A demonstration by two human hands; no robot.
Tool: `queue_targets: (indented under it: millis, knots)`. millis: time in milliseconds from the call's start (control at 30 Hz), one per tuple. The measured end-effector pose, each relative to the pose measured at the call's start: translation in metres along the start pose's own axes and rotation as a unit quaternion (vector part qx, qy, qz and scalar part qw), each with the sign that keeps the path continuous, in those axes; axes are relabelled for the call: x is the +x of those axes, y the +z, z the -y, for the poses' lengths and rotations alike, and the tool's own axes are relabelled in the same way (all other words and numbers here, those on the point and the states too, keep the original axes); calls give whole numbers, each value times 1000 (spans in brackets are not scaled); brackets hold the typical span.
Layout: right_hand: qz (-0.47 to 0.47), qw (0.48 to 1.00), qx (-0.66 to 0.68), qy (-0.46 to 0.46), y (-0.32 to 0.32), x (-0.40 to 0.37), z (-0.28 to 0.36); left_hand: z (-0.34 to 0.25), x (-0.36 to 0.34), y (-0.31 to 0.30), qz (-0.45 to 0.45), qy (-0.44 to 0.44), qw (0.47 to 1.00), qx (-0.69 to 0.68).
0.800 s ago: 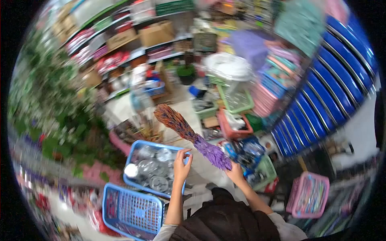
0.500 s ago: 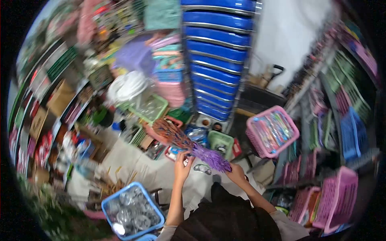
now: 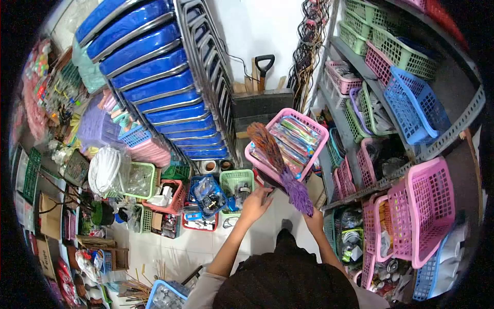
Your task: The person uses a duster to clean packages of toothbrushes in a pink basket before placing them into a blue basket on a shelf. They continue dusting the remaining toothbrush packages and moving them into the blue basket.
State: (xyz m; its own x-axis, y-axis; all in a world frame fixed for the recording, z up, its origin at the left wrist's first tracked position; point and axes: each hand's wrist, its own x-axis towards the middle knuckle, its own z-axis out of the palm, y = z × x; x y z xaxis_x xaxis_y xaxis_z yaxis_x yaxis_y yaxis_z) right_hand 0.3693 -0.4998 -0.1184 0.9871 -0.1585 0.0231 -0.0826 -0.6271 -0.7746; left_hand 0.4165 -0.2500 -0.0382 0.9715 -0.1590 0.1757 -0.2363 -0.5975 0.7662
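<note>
A long bundle of strands (image 3: 297,191), orange-brown at its far end and purple at its near end, stretches in front of me. My right hand (image 3: 314,220) is closed round its purple end. To the left, my left hand (image 3: 257,204) is spread with nothing in it, apart from the bundle. Beyond the bundle, partly covered by it, stands a pink basket (image 3: 321,135) full of colourful packaged items.
Blue-seated chairs (image 3: 172,85) are stacked at the upper left. Shelves (image 3: 378,183) with pink, green and blue baskets line the right side. A green basket (image 3: 236,177), a blue basket (image 3: 207,195) and a red basket (image 3: 172,195) stand on the floor ahead.
The view has turned right. My left hand has let go of the bundle and opened. The bundle now lies across the view of the pink basket, with its orange-brown end pointing more forward.
</note>
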Motion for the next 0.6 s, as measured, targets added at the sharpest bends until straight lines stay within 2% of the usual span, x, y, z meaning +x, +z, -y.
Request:
queue_targets:
  millis: [33, 100, 167, 200, 233, 300, 367, 433, 500, 600]
  knots:
    - [-45, 998, -6, -36, -3, 8, 1, 4, 11, 14, 28, 4, 999, 21]
    - [-30, 999, -6, -10, -10, 25, -9, 22, 34, 46, 21, 22, 999, 34]
    - [-3, 999, -42, 18, -13, 48, -28, 47, 63, 76, 5, -49, 993, -107]
    - [-4, 999, -42, 22, -17, 57, -31, 49, 79, 80, 11, -130, 986, -108]
    - [6, 1000, -12, 28, -21, 67, -33, 49, 95, 85, 16, -129, 986, -109]
    - [15, 999, 16, 40, -28, 88, -40, 50, 122, 94, -16, -206, 977, 53]
    - [47, 998, 20, 39, -31, 108, -49, 85, 139, 118, -10, -199, 976, 91]
    - [41, 998, 25, 40, -45, 125, -33, 77, 153, 124, -54, -248, 946, 201]
    - [48, 999, -6, 24, -52, 142, -31, 92, 160, 132, -37, -275, 944, 179]
    - [50, 998, -30, 11, -63, 161, -27, 92, 168, 137, -139, -305, 932, 137]
